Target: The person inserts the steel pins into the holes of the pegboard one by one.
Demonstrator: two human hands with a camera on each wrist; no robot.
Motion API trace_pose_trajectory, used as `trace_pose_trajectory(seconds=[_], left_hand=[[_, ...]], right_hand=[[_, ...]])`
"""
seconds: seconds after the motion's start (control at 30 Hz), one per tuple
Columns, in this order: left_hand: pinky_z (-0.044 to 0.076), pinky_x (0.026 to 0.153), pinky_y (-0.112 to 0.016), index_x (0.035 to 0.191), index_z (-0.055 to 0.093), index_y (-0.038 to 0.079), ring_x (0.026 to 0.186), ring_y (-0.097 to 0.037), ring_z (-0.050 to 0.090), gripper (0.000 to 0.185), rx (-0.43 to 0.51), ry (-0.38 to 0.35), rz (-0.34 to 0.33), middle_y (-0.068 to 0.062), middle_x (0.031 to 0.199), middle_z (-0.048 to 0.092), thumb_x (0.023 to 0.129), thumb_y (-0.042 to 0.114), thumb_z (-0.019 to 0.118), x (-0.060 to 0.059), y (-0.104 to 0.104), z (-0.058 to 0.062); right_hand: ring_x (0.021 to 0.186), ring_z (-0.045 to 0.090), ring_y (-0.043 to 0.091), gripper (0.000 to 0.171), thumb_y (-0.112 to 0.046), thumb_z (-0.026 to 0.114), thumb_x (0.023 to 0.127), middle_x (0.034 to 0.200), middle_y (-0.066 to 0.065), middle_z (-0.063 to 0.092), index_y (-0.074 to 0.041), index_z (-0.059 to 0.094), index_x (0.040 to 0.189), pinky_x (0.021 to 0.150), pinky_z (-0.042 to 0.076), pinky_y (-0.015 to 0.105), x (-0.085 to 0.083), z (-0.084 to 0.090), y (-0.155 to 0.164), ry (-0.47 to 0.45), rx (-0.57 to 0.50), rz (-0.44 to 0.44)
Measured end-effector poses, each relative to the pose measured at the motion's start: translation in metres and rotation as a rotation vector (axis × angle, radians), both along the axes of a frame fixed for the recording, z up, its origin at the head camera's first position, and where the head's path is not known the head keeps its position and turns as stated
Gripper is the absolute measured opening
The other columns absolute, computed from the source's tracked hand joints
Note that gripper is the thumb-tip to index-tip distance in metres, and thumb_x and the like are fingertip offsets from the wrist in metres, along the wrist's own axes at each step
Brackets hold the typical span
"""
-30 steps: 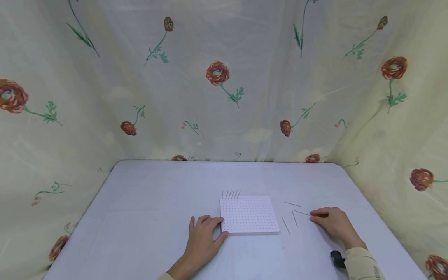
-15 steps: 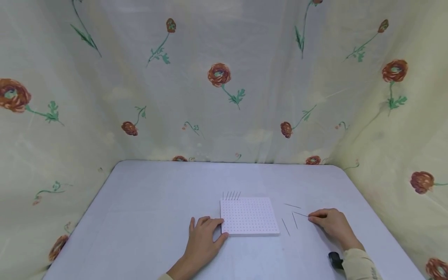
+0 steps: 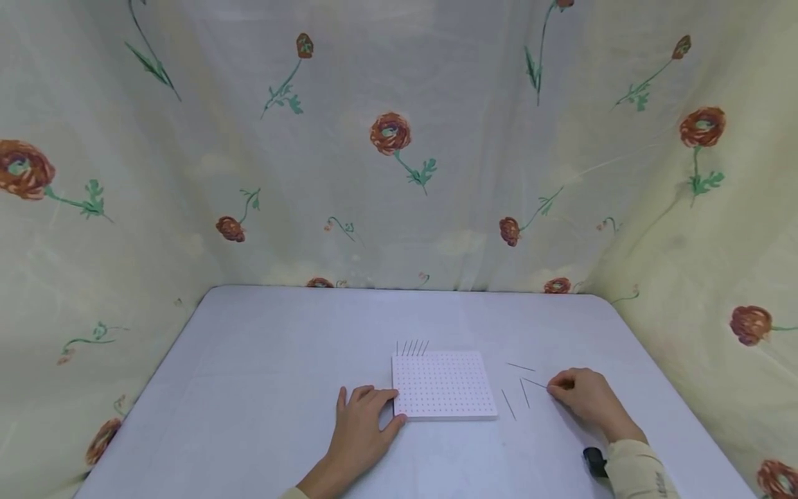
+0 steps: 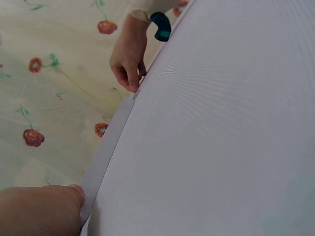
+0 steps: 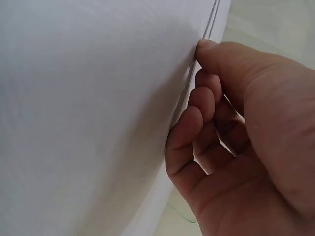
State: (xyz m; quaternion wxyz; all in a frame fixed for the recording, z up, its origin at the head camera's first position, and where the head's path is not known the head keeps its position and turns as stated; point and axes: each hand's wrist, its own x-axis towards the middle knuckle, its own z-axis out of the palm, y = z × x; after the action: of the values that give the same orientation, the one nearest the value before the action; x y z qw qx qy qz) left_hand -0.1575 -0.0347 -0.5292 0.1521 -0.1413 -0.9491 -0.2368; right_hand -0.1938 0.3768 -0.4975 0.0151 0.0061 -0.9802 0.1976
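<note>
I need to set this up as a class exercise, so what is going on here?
A person sits at a pale grey table. The left hand rests flat against the near left corner of a white perforated square board, which has a few thin pins standing along its far edge. The right hand fingers one of four thin metal pins lying loose beside the board.

1. The tabletop (image 4: 221,137) fills most of the view, pale and tilted, its edge running from lower left to upper right.
2. The left hand (image 4: 39,211) shows at the bottom left corner, its thumb tip touching the white board's (image 4: 106,152) edge.
3. The right hand (image 4: 129,56) is at the top, fingers curled downward with their tips at the tabletop, beside a thin needle (image 4: 135,93).
4. A dark teal strap (image 4: 161,27) sits at that wrist.
5. Floral cloth (image 4: 54,98) hangs behind.
</note>
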Motion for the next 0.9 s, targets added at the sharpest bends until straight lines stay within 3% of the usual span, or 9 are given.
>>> trace_pose_trajectory(seconds=[0.3,0.67,0.9], left_hand=[[0.021,0.104,-0.07,0.114,0.064,0.028,0.115,-0.022,0.053,0.041,0.004,-0.004,-0.001,0.008,0.113,0.069,0.08,0.051,0.068,0.0,-0.001,0.0],[0.022,0.104,-0.07,0.114,0.064,0.028,0.114,-0.022,0.054,0.041,0.001,0.005,-0.003,0.008,0.111,0.069,0.08,0.051,0.067,0.0,-0.001,-0.002],[0.022,0.104,-0.07,0.114,0.064,0.029,0.114,-0.021,0.053,0.041,0.002,0.022,-0.01,0.008,0.111,0.069,0.081,0.052,0.067,-0.002,-0.001,-0.003]], right_hand=[[0.069,0.048,0.013,0.011,-0.017,0.059,0.089,0.075,0.0,0.058,-0.007,0.064,0.087,0.062,0.04,0.029,0.0,-0.003,-0.005,-0.064,0.027,0.017],[0.089,0.058,0.023,0.02,-0.015,0.047,0.097,0.093,0.01,0.063,0.0,0.059,0.102,0.08,0.048,0.047,0.003,-0.001,0.0,-0.086,-0.008,0.072],[0.078,0.049,0.016,0.032,-0.024,0.038,0.102,0.083,0.004,0.056,0.0,0.058,0.104,0.068,0.043,0.033,0.006,0.011,-0.001,-0.122,-0.084,0.057]])
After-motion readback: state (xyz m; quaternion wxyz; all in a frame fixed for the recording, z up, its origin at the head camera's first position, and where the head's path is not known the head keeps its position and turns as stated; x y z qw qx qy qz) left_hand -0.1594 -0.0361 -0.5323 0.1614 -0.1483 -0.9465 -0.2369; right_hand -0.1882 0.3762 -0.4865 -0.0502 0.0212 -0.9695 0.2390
